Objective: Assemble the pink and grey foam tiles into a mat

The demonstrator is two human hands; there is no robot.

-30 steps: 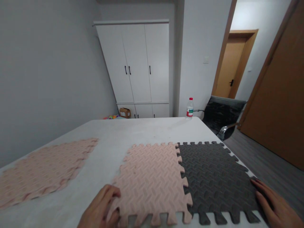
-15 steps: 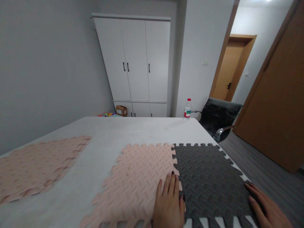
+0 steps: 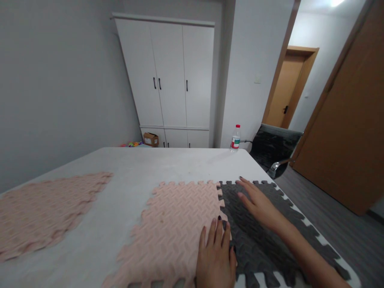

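A pink foam puzzle mat [image 3: 171, 224] and a dark grey foam puzzle mat [image 3: 270, 244] lie side by side on the white table [image 3: 156, 164], their toothed edges interlocked. My left hand [image 3: 216, 256] lies flat and open on the seam near the front, fingers together. My right hand [image 3: 256, 200] reaches across the grey mat, open and flat, with its fingertips near the far end of the seam. Neither hand holds anything.
Another pink mat [image 3: 45, 208] lies at the table's left. A water bottle [image 3: 235, 138] stands at the far right corner. Behind are a white wardrobe [image 3: 171, 80], a small cardboard box [image 3: 150, 139], a black chair [image 3: 274, 150] and a brown door [image 3: 345, 120].
My left hand went from the pink mat's front left corner to the seam and stays there. My right hand has left the grey mat's right edge for the far end of the seam.
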